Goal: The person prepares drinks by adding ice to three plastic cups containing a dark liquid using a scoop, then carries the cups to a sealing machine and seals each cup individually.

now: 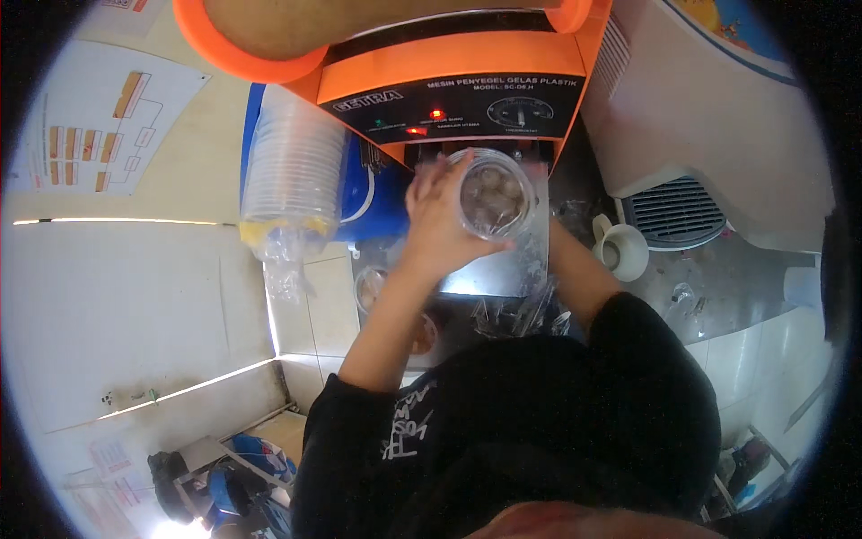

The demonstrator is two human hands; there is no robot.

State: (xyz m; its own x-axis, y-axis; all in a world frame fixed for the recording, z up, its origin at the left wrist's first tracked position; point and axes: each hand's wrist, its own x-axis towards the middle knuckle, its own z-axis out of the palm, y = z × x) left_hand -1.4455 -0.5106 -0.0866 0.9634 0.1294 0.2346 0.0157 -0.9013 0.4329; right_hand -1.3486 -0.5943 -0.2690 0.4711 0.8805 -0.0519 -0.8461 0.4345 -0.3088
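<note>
My left hand (438, 220) is wrapped round the side of a clear plastic cup (494, 199), its thumb along the near side. Seen from above, the cup holds pale, roundish lumps. It is above the metal plate (489, 274) at the front of an orange cup sealing machine (458, 63). My right forearm (579, 269) reaches up on the cup's right side. The right hand is mostly hidden behind the cup and the machine's front, so its fingers do not show clearly.
A sleeve of stacked white plastic cups (292, 166) lies left of the machine. Two filled cups (370, 289) (422, 334) stand near my left forearm. Crumpled clear film (521, 314) lies before the plate. A white mug (621, 251) stands right, beside a dark vent grille (678, 214).
</note>
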